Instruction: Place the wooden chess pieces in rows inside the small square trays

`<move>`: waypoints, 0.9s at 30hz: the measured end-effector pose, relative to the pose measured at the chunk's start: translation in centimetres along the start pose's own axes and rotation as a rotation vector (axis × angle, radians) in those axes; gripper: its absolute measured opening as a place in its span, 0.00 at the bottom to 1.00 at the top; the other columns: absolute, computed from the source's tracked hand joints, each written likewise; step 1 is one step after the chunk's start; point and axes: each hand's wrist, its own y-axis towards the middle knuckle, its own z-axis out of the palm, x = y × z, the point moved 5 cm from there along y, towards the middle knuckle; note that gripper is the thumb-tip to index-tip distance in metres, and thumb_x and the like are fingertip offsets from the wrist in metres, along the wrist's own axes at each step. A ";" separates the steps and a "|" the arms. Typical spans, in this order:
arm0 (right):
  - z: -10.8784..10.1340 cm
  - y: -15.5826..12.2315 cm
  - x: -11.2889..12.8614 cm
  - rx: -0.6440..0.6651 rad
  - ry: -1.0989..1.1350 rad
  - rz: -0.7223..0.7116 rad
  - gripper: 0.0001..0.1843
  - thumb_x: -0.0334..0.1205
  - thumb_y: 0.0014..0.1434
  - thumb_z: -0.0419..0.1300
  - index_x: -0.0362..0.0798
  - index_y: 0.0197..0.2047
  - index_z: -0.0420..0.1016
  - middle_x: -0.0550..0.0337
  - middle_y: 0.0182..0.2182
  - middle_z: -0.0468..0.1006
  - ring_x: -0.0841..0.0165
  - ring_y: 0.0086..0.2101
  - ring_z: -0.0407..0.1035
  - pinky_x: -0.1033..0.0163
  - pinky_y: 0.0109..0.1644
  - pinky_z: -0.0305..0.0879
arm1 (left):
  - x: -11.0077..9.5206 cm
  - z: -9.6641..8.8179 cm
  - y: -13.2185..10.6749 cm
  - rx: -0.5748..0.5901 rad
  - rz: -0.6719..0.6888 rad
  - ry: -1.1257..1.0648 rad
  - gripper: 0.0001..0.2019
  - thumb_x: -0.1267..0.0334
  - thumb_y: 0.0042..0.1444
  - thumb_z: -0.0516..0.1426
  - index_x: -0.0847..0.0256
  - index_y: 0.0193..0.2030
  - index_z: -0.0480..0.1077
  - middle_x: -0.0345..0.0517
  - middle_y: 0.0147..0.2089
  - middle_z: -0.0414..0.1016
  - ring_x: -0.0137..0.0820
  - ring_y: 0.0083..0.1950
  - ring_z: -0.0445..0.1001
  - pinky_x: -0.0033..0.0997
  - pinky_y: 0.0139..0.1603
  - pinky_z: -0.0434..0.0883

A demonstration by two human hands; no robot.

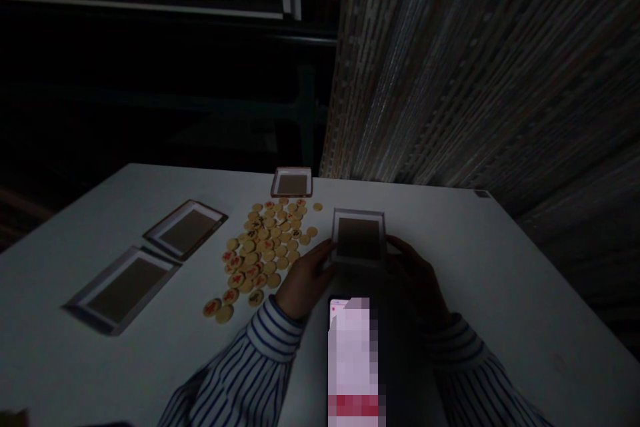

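A shallow open box (pixel 359 261) with white inner edges and a dark bottom is between my two hands. My left hand (pixel 304 285) is closed on its left side, thumb toward the near edge. On the opposite side, my right hand (pixel 421 280) holds the right edge, though deep shadow hides part of those fingers. Left of the box lies a loose spread of round wooden Chinese chess pieces (pixel 267 245), several showing red or black characters. Below the box, between my forearms, is a lit phone (pixel 350 353) with its screen blurred out.
Two more shallow trays, one pale-edged (pixel 130 287) and one brown-rimmed (pixel 190 230), lie on the left of the white table (pixel 515 320). A smaller brown-rimmed tray (pixel 293 183) sits at the far edge. Behind the table hangs a string curtain (pixel 430 73). The room is dim.
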 end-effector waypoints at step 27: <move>0.5 0.4 -1.0 0.084 -0.103 -0.022 0.21 0.41 0.58 0.51 0.50 0.55 0.64 0.52 0.51 0.71 0.64 0.43 0.71 0.56 0.45 0.70 | 0.5 0.7 0.2 0.026 -0.035 0.123 0.21 0.66 0.51 0.54 0.60 0.54 0.66 0.50 0.52 0.72 0.37 0.52 0.70 0.38 0.54 0.66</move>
